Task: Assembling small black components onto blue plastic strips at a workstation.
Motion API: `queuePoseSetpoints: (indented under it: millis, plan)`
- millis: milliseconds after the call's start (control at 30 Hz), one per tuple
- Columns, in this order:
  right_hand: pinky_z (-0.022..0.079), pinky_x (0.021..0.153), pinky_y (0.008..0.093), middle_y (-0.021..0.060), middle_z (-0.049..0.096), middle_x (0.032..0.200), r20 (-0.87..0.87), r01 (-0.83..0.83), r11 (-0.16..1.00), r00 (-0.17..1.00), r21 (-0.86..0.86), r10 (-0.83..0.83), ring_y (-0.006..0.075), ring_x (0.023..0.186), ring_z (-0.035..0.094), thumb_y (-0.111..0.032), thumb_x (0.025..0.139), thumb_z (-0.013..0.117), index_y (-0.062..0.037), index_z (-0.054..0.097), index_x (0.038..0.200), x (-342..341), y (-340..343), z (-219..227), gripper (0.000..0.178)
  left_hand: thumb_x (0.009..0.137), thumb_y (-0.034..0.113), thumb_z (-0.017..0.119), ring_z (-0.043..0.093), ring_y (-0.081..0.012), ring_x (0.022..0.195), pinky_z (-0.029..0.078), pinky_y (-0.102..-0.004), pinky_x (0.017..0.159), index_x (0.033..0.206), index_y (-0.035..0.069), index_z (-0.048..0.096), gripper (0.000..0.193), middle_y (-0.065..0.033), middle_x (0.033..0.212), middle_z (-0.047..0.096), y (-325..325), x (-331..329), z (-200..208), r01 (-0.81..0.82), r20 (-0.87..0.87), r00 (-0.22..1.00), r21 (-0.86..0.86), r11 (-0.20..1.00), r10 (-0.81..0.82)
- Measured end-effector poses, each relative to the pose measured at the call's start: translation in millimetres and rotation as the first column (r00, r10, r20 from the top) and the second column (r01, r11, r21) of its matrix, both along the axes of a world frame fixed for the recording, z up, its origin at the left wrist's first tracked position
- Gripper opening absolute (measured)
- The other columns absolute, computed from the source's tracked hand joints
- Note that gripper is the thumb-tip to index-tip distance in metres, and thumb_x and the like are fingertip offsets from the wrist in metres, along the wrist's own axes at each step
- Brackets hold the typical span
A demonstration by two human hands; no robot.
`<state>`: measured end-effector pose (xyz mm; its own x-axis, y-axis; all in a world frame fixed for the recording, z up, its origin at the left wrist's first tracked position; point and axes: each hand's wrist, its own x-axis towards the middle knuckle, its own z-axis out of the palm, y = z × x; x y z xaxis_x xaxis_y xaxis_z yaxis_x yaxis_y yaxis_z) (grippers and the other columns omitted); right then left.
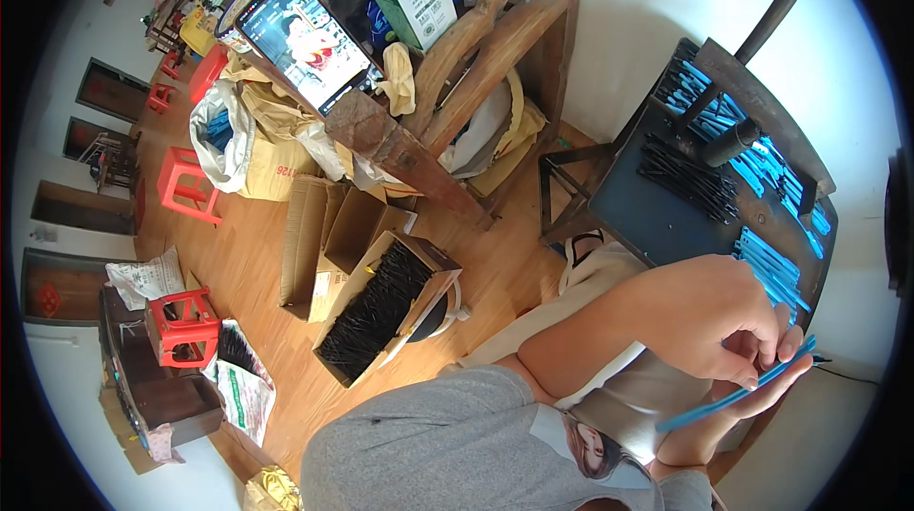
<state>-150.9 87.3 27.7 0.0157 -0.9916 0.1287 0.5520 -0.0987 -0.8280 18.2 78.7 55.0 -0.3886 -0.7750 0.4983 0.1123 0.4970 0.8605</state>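
A thin blue plastic stick slants across both hands at the lower right. My left hand bends over it, fingers curled in a pinch near its middle. Beneath, my right hand grips the stick's far part, its fingers stretched along the underside; part of its grip is hidden. A small black tip shows beyond these fingers. Just past my hands, blue sticks lie bundled on the dark worktable. Thin black pieces lie in a pile farther back, beside more blue sticks.
A metal tool with a long handle stands at the worktable's back. To the left, an open carton holds many thin black pieces. A phone leans by a wooden frame. Red stools and bags stand farther left.
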Motion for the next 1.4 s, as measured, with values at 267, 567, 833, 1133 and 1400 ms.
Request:
queuePoseSetpoints:
  millis: [267, 567, 833, 1133, 1400]
  plan:
    - [0.029, 0.055, 0.0225, -0.0032, 0.036, 0.06, 0.167, -0.023, 0.993, 0.986, 0.117, 0.003, 0.0073, 0.054, 0.033, -0.05, 0.099, 0.042, -0.016, 0.039, 0.07, -10, -7, -9, 0.045, 0.071, 0.015, 0.074, 0.063, -0.0242, 0.057, 0.045, -0.0317, 0.052, 0.079, 0.008, 0.072, 0.011, -0.0056, 0.066, 0.066, 3, -2, 0, -0.05, -0.019, 0.999, -0.021, 0.999, 0.049]
    - [0.031, 0.057, 0.0239, -0.0025, 0.04, 0.058, 0.013, -0.137, 0.988, 0.991, 0.074, 0.136, 0.0082, 0.055, 0.037, -0.051, 0.1, 0.039, -0.0148, 0.039, 0.071, -21, -5, -15, 0.046, 0.073, 0.018, 0.075, 0.063, -0.0223, 0.061, 0.046, -0.0313, 0.053, 0.079, 0.009, 0.07, 0.011, -0.0025, 0.069, 0.067, 3, -4, 0, 0.017, -0.114, 0.993, -0.032, 0.999, -0.02]
    - [0.031, 0.059, 0.0236, -0.002, 0.04, 0.056, 0.076, 0.217, 0.937, 0.966, 0.272, -0.246, 0.0087, 0.056, 0.038, -0.05, 0.101, 0.036, -0.0133, 0.04, 0.076, -8, 3, -14, 0.044, 0.076, 0.016, 0.072, 0.062, -0.0204, 0.059, 0.045, -0.0294, 0.052, 0.076, 0.011, 0.07, 0.006, -0.0017, 0.068, 0.066, 4, -1, 3, 0.106, -0.149, 0.984, 0.051, 0.993, -0.098]
    - [0.031, 0.057, 0.0234, -0.0017, 0.04, 0.056, 0.107, -0.066, 0.99, 0.993, 0.124, 0.053, 0.0089, 0.054, 0.038, -0.049, 0.101, 0.037, -0.0128, 0.041, 0.077, -12, 4, -21, 0.043, 0.075, 0.015, 0.07, 0.058, -0.0207, 0.051, 0.042, -0.0298, 0.048, 0.073, 0.01, 0.07, 0.005, -0.0015, 0.063, 0.063, 4, -2, 3, -0.002, -0.156, 0.988, -0.01, 1.0, 0.0]
    - [0.031, 0.055, 0.0232, -0.0014, 0.04, 0.056, 0.132, -0.165, 0.984, 0.979, 0.071, 0.154, 0.009, 0.052, 0.038, -0.048, 0.101, 0.038, -0.0123, 0.041, 0.078, -12, 0, -22, 0.042, 0.075, 0.015, 0.07, 0.06, -0.0206, 0.053, 0.042, -0.0306, 0.048, 0.074, 0.009, 0.069, 0.006, -0.0022, 0.063, 0.063, 4, -4, 1, 0.006, -0.163, 0.987, -0.017, 1.0, -0.009]
